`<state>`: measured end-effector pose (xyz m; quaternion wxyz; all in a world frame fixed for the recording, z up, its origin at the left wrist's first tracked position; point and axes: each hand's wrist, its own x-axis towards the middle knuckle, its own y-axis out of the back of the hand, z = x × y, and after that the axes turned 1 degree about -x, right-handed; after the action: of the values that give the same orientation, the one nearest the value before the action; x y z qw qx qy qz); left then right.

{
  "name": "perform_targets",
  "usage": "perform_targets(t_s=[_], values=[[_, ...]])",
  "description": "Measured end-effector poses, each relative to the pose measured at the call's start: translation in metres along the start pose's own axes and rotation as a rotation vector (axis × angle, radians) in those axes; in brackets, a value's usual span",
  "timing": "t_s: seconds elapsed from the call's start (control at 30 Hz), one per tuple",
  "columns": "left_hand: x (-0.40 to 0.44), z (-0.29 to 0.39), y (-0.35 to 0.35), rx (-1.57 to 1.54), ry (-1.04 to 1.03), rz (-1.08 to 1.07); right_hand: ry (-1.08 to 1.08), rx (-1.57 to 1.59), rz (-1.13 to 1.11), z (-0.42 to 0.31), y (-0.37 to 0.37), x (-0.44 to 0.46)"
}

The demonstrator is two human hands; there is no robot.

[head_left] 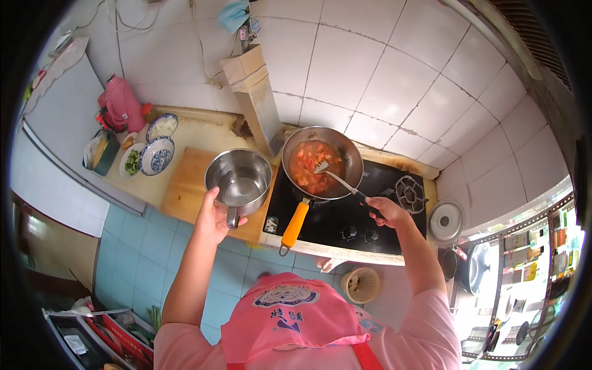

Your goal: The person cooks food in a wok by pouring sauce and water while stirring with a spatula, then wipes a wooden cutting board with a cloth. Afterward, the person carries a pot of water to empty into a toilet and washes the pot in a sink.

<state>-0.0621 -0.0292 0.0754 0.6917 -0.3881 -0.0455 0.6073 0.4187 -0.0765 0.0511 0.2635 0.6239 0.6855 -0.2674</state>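
My left hand (214,217) is closed around a steel saucepan (239,179), which is over the wooden board's right part. A little clear liquid seems to lie in the bottom. In my right hand (390,213) is the dark handle of a slotted spatula (336,177). Its metal head rests in red, chunky food, probably tomato, inside a frying pan (354,161). The pan sits on the black stove (333,225), its orange handle (295,226) pointing toward me with no hand on it.
A wooden board (182,185) lies left of the stove. Beyond it are blue-patterned bowls (157,155), a plate of chopped greens (131,161) and a pink thermos (123,103). A bare burner (409,193) and a metal lid (445,221) are at the right. A bin (360,285) stands below.
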Motion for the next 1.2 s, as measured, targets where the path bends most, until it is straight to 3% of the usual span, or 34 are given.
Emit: perform_targets(t_s=[0.17, 0.4, 0.47, 0.5, 0.63, 0.8, 1.2], values=[[0.000, -0.004, 0.001, -0.006, 0.003, -0.030, 0.103, -0.074, 0.031, -0.006, -0.011, -0.003], [0.010, -0.010, -0.009, -0.001, 0.015, -0.069, 0.171, -0.626, 0.277, -0.025, -0.020, -0.062], [0.016, -0.010, -0.009, 0.004, 0.027, -0.079, 0.446, -0.941, 0.401, -0.032, -0.028, -0.090], [0.018, -0.011, -0.009, 0.006, 0.034, -0.084, 0.425, -0.998, 0.435, -0.039, -0.033, -0.105], [0.024, -0.010, -0.020, 0.014, 0.052, -0.078, 0.472, -1.079, 0.423, -0.040, -0.042, -0.134], [0.029, -0.011, -0.023, 0.016, 0.056, -0.085, 0.555, -1.153, 0.427, -0.015, -0.033, -0.101], [0.030, -0.005, -0.036, 0.034, 0.065, -0.062, 0.628, -1.138, 0.756, -0.012, -0.026, -0.051]])
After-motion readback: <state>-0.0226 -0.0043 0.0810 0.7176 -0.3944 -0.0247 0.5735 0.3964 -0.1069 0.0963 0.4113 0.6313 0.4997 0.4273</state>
